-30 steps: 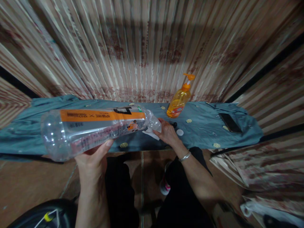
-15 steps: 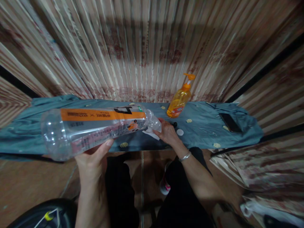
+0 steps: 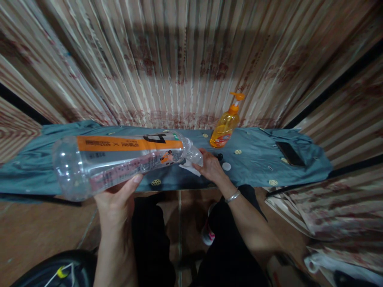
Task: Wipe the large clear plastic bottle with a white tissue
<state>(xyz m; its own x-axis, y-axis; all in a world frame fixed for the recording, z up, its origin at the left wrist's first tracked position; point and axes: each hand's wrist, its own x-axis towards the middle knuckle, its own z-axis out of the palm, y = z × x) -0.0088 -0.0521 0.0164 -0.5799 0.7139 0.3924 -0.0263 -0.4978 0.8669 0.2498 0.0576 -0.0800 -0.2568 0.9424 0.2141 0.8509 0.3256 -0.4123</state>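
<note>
My left hand grips a large clear plastic bottle with an orange label, held almost horizontal with its mouth pointing right over the blue-grey cloth. My right hand is at the bottle's mouth, fingers closed on a piece of white tissue that lies on the cloth under the mouth. A silver bangle sits on that wrist. Just right of this hand lie a white bottle cap and a small black cap.
An orange pump bottle stands at the back of the cloth-covered bench. A black phone lies further right. Striped fabric hangs behind and at both sides. My dark-clothed legs and a brown floor are below. A dark bag is at bottom left.
</note>
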